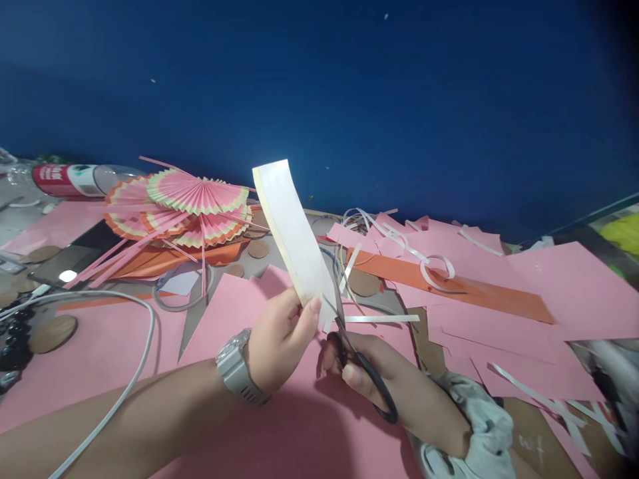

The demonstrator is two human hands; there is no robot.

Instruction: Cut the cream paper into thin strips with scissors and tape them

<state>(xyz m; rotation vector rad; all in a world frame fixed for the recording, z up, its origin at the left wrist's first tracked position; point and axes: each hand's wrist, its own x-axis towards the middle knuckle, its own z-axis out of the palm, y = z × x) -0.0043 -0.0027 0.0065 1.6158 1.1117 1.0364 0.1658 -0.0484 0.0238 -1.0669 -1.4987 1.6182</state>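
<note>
My left hand [280, 339] pinches the lower end of a long white paper strip [294, 233] with a pale yellow edge, which stands up from the fingers. Black-handled scissors [382, 392] are in my right hand [384, 376], with fingers through the loops. Their blades meet the strip's lower right side, just beside my left thumb; whether they are cutting through it is hard to make out. Large pink paper sheets [299, 432] lie beneath both hands. A narrow white offcut [384, 319] rests right of the blades.
Pink pleated paper fans [200, 193] with yellow and orange rims are piled at the back left, near a plastic bottle [64, 179] and a phone [74, 256]. A white cable [150, 332] crosses my left forearm. An orange strip [489, 296] lies over pink sheets on the right. A blue wall [319, 86] stands behind.
</note>
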